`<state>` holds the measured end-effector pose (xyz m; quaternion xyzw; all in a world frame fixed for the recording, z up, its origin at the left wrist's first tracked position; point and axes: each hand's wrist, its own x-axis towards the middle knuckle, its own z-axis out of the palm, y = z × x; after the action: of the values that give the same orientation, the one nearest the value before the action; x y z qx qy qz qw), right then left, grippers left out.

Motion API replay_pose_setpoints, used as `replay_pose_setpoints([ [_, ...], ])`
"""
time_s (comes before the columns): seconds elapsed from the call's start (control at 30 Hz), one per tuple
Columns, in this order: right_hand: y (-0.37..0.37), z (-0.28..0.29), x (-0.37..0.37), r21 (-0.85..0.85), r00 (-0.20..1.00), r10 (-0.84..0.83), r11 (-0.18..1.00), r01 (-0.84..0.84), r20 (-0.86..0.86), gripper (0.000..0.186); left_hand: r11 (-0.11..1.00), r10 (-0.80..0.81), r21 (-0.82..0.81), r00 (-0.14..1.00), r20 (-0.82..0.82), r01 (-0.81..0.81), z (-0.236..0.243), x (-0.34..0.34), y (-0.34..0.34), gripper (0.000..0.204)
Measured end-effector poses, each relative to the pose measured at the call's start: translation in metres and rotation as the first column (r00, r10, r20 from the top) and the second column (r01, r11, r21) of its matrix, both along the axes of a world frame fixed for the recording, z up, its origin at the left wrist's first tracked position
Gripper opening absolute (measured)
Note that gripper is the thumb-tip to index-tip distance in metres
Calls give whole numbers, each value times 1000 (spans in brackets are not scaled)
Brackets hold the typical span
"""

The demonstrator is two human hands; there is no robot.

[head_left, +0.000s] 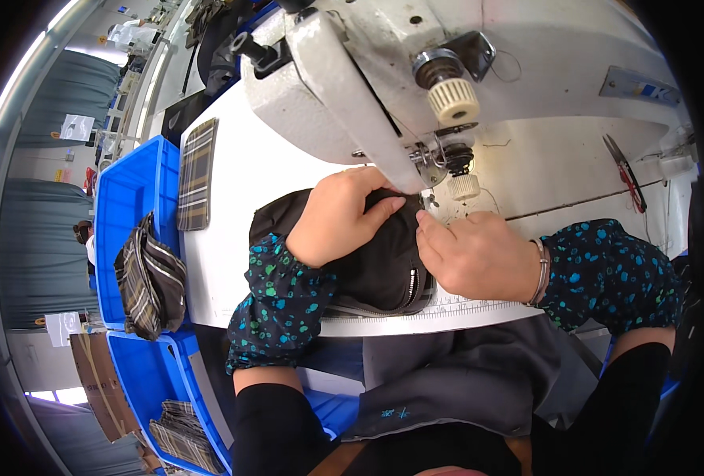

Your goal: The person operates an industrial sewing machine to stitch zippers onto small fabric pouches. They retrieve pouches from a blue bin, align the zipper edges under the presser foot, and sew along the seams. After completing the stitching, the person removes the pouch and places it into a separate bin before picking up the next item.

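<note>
Black zippered fabric (368, 274): your left fingers (383, 211) atop, grip unclear; right fingers (439, 232) pinching edge; uneven pull near sewing machine (360, 103) risks puckering.

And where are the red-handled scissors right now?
In the head view, the red-handled scissors lie toward the right edge on the worktable, just above the right forearm's patterned sleeve in the picture and well right of the sewing machine's needle area.

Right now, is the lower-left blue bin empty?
Not empty: plaid fabric pieces lie inside the lower-left blue bin.
</note>
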<state>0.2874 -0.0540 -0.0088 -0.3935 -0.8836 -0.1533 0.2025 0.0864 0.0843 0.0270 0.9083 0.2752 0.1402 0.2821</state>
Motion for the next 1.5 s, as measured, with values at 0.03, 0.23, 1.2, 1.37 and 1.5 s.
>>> replay_pose_setpoints([
  [0.03,2,1,0,17,1000,14,1000,-14,-5,25,1000,8,-20,1000,3,-8,-2,0,1,19],
  [0.23,3,1,-1,47,1000,2,999,-2,2,25,991,116,94,972,-206,-98,4,5,-3,18],
  [1.2,4,4,-2,-39,1000,-26,999,26,-5,27,972,184,164,979,-87,-168,-5,10,-6,23],
  [1.37,6,4,0,39,997,-62,997,60,44,27,968,224,143,966,-127,-206,-2,16,-5,20],
  [1.5,13,4,3,33,994,-95,995,94,47,21,925,148,347,988,52,-157,-18,18,9,22],
])
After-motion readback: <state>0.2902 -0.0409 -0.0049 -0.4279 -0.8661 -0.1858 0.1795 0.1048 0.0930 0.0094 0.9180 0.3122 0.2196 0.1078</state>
